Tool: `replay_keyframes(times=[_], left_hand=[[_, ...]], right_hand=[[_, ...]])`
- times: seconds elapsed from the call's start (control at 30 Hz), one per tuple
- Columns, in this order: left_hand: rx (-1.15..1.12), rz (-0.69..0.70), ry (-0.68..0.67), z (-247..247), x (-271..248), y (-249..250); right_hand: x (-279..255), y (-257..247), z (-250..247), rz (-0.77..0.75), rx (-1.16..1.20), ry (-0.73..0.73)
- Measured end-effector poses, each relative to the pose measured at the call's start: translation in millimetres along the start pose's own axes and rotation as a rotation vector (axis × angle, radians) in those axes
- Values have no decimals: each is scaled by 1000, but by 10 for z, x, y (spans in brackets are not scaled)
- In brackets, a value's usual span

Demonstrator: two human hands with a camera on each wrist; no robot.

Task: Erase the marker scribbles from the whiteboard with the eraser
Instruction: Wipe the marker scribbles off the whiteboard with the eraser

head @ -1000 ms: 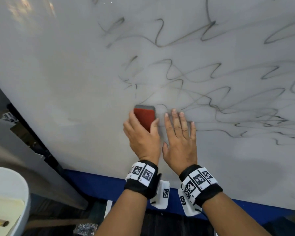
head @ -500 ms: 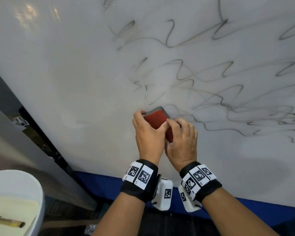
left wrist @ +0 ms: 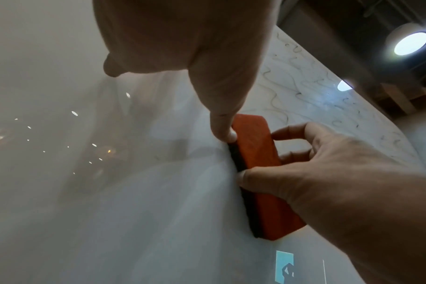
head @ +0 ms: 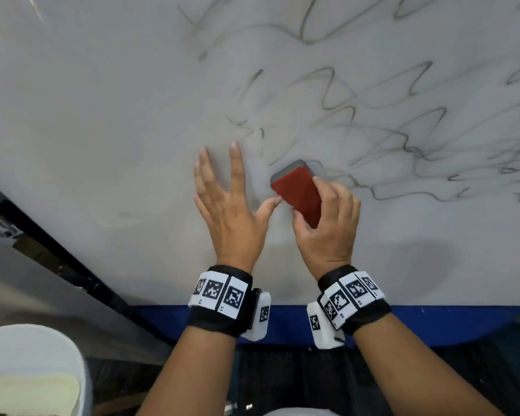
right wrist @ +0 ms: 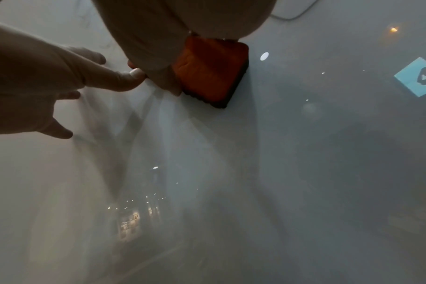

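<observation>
The whiteboard [head: 102, 115] fills the head view, with black marker scribbles [head: 403, 130] across its upper right. A red eraser [head: 297, 190] with a dark felt underside lies on the board at the scribbles' lower left edge. My right hand [head: 327, 223] grips the eraser, thumb on one long side and fingers on the other. My left hand [head: 231, 205] lies beside it with fingers spread on the board, its thumb tip touching the eraser's left edge. The left wrist view shows the eraser [left wrist: 255, 149] held by the right hand [left wrist: 316, 163].
A blue strip [head: 433, 322] runs along the board's near edge. A dark frame rail [head: 57, 244] slants down the left side. A white rounded container [head: 27, 355] sits at the bottom left. The board's left half shows only faint smears.
The eraser has passed from my left hand to my right. The left hand let go, opened and shifted left onto the board; the right, earlier flat on the board, now grips the eraser.
</observation>
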State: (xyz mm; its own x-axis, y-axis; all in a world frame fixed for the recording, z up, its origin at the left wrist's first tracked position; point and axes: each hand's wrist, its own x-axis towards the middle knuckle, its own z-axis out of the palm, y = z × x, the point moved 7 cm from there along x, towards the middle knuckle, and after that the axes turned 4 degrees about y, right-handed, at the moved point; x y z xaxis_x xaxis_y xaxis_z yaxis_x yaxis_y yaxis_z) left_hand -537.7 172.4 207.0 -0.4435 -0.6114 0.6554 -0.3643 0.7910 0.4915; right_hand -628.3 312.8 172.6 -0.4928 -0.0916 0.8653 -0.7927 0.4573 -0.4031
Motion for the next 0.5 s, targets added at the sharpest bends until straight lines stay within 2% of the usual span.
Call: replay_keyframes(times=[0.17, 0.33, 0.5], left_hand=[[125, 22, -101, 122, -49, -79], [132, -4, -98, 175, -55, -85], [108, -31, -101, 187, -75, -79]], right_hand=[[-67, -26, 68, 40, -25, 41], [-25, 63, 32, -109, -26, -42], [19, 233, -72, 55, -6, 83]])
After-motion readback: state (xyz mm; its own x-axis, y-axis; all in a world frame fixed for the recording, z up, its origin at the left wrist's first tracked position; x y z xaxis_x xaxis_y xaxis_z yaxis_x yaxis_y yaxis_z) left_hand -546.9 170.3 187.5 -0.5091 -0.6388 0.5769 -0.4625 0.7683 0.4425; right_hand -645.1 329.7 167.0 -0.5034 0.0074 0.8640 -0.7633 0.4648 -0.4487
